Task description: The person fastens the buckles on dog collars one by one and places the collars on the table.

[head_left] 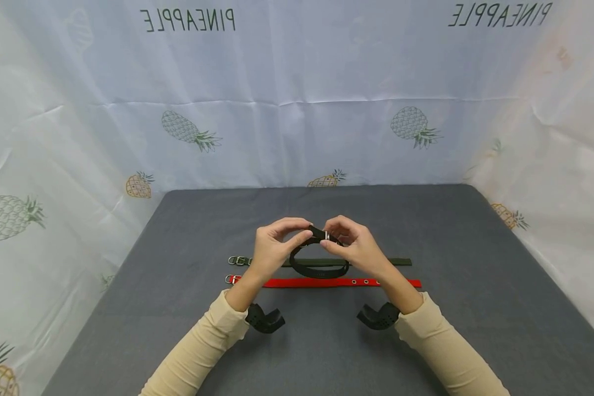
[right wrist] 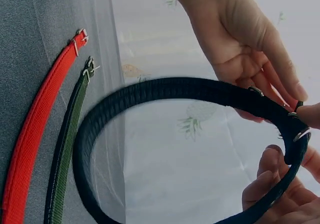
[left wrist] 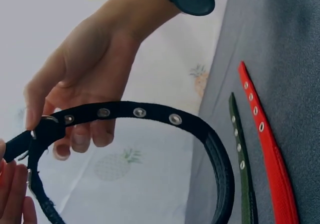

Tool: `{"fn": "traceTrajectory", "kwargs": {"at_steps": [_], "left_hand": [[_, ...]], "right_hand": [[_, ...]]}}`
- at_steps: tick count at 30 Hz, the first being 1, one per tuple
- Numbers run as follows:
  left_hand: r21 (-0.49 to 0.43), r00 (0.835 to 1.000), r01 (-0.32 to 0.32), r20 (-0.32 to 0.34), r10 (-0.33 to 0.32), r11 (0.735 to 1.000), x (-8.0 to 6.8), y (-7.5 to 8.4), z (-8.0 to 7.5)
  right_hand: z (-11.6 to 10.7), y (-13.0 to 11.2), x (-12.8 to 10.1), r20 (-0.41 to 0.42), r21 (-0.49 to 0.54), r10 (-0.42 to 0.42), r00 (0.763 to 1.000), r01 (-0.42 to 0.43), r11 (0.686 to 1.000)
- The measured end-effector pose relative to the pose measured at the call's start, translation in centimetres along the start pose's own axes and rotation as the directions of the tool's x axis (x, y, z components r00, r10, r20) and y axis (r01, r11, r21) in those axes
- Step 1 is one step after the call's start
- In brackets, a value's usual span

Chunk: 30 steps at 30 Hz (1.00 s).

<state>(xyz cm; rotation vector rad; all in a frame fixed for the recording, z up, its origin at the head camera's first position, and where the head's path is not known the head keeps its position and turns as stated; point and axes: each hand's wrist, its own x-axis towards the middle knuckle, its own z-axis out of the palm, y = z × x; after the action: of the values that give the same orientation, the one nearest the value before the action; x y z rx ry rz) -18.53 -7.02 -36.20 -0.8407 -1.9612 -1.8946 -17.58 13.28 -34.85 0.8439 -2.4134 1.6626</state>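
Observation:
A black collar [head_left: 319, 273] with metal eyelets is bent into a loop and held up over the table. Its metal buckle [head_left: 327, 236] sits at the top of the loop, between the two hands. The left hand [head_left: 273, 247] pinches the black strap just left of the buckle with thumb and fingers. On the other side, the right hand [head_left: 355, 246] grips the collar at the buckle, thumb in front. In the left wrist view the strap end runs through the buckle, and a row of eyelets [left wrist: 139, 112] shows along the band.
Behind and below the loop, a green collar [head_left: 401, 262] and a red collar [head_left: 307, 282] lie flat, side by side, on the grey table [head_left: 317, 352]. Their buckles are at the left. A white pineapple-print curtain [head_left: 297, 66] surrounds the table's back and sides.

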Motion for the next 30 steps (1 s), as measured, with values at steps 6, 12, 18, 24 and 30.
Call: {"fn": "traceTrajectory", "kwargs": {"at_steps": [6,12,18,24,30], "left_hand": [[-0.025,0.999,-0.031,-0.046,0.030,0.999,0.2,0.1,-0.4],[-0.082,0.993,-0.045,-0.110,0.035,0.996,0.5,0.5,-1.1],[-0.086,0.992,-0.019,-0.124,0.009,0.996,0.5,0.5,-1.4],[-0.077,0.991,-0.032,-0.135,0.021,0.996,0.6,0.5,-1.2],[-0.091,0.987,-0.051,-0.155,0.036,0.995,0.6,0.6,-1.0]], "right_hand": [[-0.1,0.3,0.0,0.005,0.010,-0.001,1.000,0.001,1.000],[-0.2,0.7,-0.3,0.006,0.002,0.020,1.000,-0.020,1.000],[-0.4,1.0,-0.5,0.009,0.039,0.016,1.000,-0.016,0.999],[-0.4,1.0,-0.4,0.046,0.106,0.013,0.999,-0.018,0.994],[-0.4,1.1,-0.4,0.053,0.093,0.025,0.998,-0.030,0.995]]}}
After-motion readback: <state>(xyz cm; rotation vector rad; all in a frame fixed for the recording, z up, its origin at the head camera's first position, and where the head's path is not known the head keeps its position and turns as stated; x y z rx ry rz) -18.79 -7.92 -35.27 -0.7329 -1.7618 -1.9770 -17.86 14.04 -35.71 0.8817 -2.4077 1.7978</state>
